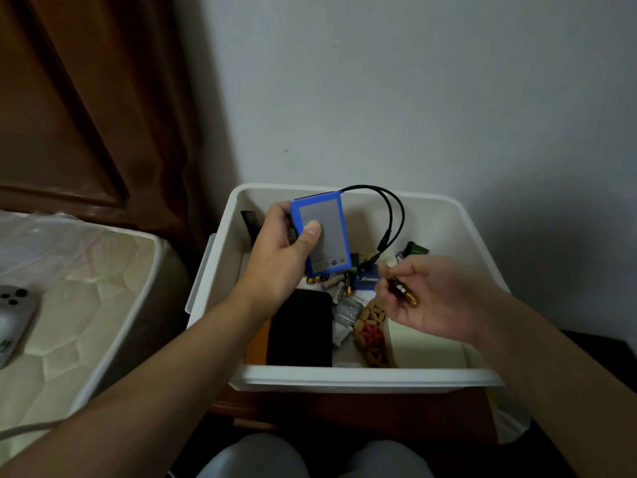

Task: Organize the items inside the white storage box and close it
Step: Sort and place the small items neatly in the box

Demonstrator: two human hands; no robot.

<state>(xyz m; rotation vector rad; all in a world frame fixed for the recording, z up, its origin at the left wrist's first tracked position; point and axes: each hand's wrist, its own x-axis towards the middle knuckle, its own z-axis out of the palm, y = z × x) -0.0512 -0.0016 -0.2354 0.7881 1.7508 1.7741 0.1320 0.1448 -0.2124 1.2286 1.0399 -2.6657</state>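
Bedside, open white storage box [348,377], cluttered

White storage box [344,377] atop wooden stand [344,412]; lid off.

Head view, down, close over box [362,376]

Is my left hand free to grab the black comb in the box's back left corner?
Probably not yet: the left hand holds the blue device right beside the comb, so it would need emptying first.
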